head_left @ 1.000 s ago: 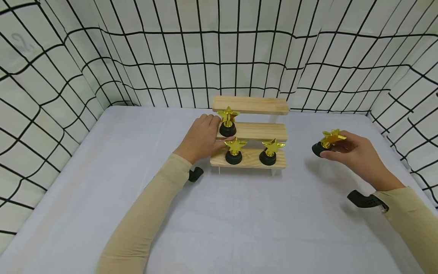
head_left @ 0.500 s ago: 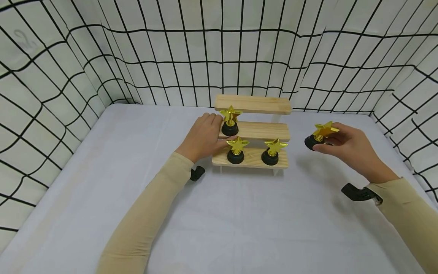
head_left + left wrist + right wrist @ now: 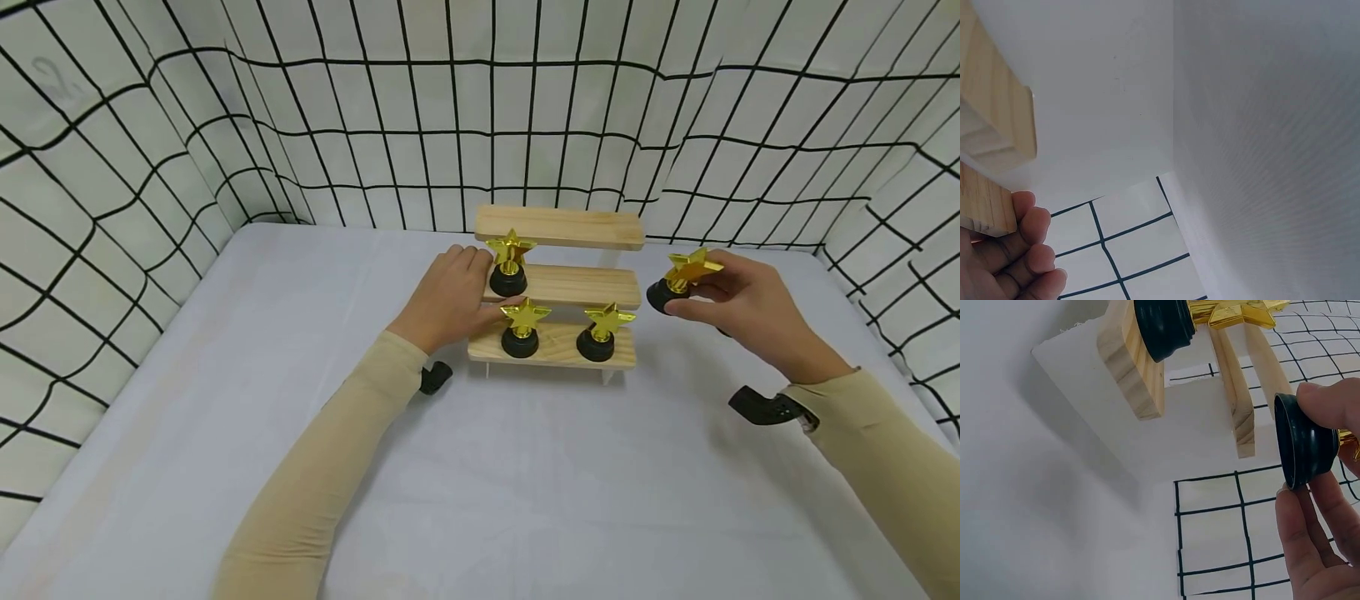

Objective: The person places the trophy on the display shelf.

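A three-tier wooden display stand (image 3: 585, 286) stands at the back of the table. My left hand (image 3: 452, 293) holds the left end of its middle shelf; in the left wrist view curled fingers (image 3: 1035, 225) reach round the board's end. Beside that hand, on the middle shelf, is a gold star trophy (image 3: 510, 265) with a black base. The bottom shelf bears another trophy (image 3: 521, 329) at left and one (image 3: 602, 333) at right. My right hand (image 3: 757, 310) pinches a fourth trophy (image 3: 678, 279), tilted in the air right of the stand. Its hollow base (image 3: 1307, 440) shows in the right wrist view.
White cloth (image 3: 540, 483) covers the table. Black wire grid (image 3: 450, 100) lines the back and both sides, with pale panels behind it. The top shelf (image 3: 558, 227) sits close to the back grid. Dark wrist cameras (image 3: 765, 407) hang below both wrists.
My right hand has moved left and away from me with its trophy, nearer to the stand. The left hand keeps its hold on the shelf. The view has shifted slightly.
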A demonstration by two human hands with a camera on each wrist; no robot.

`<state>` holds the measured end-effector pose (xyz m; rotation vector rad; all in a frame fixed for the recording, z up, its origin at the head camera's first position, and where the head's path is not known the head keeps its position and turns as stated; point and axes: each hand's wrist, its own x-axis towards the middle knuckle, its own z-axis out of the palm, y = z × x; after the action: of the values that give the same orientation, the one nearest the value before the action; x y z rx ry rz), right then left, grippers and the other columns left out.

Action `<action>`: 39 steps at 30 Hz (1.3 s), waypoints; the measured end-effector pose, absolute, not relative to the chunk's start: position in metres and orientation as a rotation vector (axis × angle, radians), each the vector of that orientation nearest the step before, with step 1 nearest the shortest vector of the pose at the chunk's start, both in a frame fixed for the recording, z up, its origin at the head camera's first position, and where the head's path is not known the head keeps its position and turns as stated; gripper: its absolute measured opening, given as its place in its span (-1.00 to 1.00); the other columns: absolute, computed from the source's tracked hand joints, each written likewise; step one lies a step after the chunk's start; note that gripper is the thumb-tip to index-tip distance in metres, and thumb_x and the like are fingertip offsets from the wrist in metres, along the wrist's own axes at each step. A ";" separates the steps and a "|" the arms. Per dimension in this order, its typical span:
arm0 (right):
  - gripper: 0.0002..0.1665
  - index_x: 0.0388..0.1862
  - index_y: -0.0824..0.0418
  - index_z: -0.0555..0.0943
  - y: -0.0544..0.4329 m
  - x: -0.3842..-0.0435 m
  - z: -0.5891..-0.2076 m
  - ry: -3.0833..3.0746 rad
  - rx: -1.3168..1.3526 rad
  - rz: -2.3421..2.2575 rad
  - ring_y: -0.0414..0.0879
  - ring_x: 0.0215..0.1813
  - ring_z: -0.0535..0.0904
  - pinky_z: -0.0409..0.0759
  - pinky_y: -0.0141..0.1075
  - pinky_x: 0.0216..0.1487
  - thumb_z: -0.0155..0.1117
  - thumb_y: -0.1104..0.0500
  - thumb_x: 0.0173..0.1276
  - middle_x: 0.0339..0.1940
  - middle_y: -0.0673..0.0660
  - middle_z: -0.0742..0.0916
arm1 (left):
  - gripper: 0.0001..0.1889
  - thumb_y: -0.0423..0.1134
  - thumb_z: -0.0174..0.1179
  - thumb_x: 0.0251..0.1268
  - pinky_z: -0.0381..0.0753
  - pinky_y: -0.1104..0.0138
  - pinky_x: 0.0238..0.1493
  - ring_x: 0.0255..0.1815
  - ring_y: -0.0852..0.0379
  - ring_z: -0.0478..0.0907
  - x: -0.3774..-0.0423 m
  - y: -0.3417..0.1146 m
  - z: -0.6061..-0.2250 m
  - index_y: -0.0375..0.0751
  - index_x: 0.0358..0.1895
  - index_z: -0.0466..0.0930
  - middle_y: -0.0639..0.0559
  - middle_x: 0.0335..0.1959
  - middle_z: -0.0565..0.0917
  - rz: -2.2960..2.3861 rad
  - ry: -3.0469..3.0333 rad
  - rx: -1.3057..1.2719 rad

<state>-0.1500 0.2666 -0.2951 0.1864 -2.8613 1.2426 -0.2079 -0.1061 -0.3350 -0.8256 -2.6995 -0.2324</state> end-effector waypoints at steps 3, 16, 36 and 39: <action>-0.36 0.24 0.06 0.56 0.260 -0.152 -0.294 -2.836 0.212 1.281 -0.49 0.04 0.65 0.59 -0.68 0.00 0.60 -0.02 0.23 0.09 -0.09 0.68 | -0.30 0.37 0.17 0.37 0.44 0.17 -0.12 -0.22 -0.05 0.44 -0.208 -0.106 -0.336 -0.33 -0.03 0.51 -0.09 -0.27 0.59 -0.214 -2.660 -0.838; -0.33 0.29 0.07 0.57 0.234 -0.164 -0.292 -2.800 0.287 1.353 -0.44 0.02 0.68 0.63 -0.62 0.00 0.61 0.04 0.22 0.10 -0.02 0.69 | -0.31 0.37 0.18 0.37 0.44 0.18 -0.14 -0.24 -0.05 0.44 -0.209 -0.106 -0.337 -0.33 -0.04 0.51 -0.09 -0.28 0.59 -0.221 -2.650 -0.836; -0.29 0.31 0.07 0.58 0.214 -0.175 -0.294 -2.793 0.363 1.378 -0.40 -0.01 0.70 0.63 -0.60 -0.01 0.63 0.00 0.20 0.11 0.12 0.75 | -0.25 0.42 0.11 0.38 0.53 0.13 -0.06 -0.07 -0.11 0.54 -0.208 -0.105 -0.334 -0.34 0.00 0.54 -0.11 -0.22 0.63 -0.236 -2.735 -0.803; -0.30 0.30 0.09 0.59 0.211 -0.175 -0.294 -2.798 0.364 1.358 -0.42 -0.02 0.70 0.62 -0.62 -0.02 0.62 0.00 0.21 0.11 0.13 0.75 | -0.25 0.42 0.12 0.38 0.52 0.14 -0.09 -0.11 -0.10 0.53 -0.208 -0.105 -0.335 -0.34 0.00 0.54 -0.10 -0.24 0.61 -0.233 -2.727 -0.805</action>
<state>-0.1747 0.2113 -0.2937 0.3645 -2.7982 1.3581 -0.2077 -0.1051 -0.3345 -0.8052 -2.7271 -0.2331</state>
